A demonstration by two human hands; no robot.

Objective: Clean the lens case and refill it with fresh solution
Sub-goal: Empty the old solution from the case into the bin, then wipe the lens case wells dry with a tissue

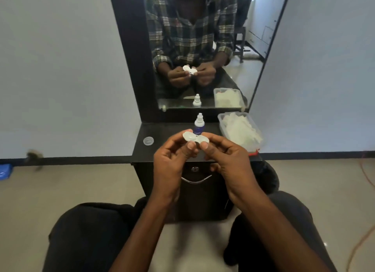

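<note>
A white two-well lens case (pixel 194 138) is held up in the air above the front edge of a dark dresser top (pixel 162 148). My left hand (pixel 172 160) pinches its left half, thumb underneath. My right hand (pixel 225 160) pinches the right half. Just behind the case stands a small solution bottle (pixel 199 124), white dropper top and blue label, upright on the dresser. A round clear cap (pixel 148 140) lies flat on the dresser at the left, apart from the case.
A clear plastic tub (pixel 223 127) of white tissue sits at the dresser's right end. A black-framed mirror (pixel 203 48) rises behind. Below the top is a drawer with a metal handle (pixel 196 179). My knees flank the cabinet.
</note>
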